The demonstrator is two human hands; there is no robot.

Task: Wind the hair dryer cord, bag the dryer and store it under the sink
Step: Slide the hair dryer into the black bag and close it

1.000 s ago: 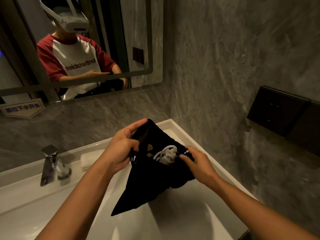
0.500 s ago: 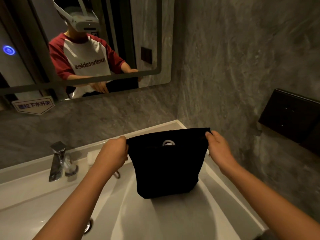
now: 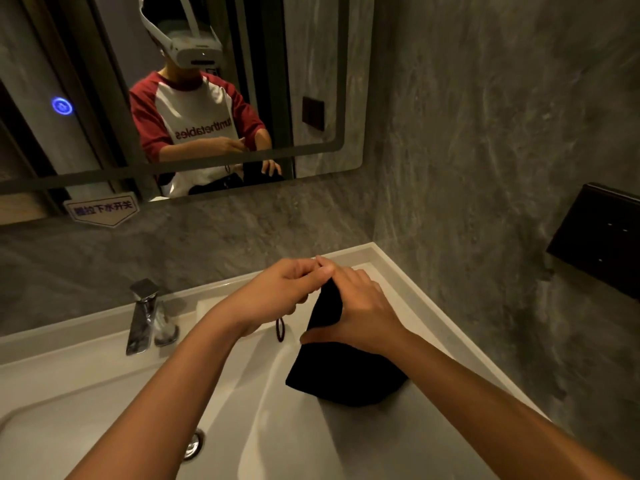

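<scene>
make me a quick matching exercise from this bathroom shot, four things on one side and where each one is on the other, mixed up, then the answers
Things:
1. black bag
2. faucet
3. mirror
4. black wall panel

Places:
A. on the back wall above the sink
B. on the right-hand wall
C. on the sink's rear ledge, at left
D. over the basin, neck gripped by the right hand

Pairs: 1-D, 2-C, 3-A, 4-B

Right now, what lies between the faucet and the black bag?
In the head view, the left hand, its forearm and a dangling drawstring loop lie between faucet and black bag, over the sink.
</scene>
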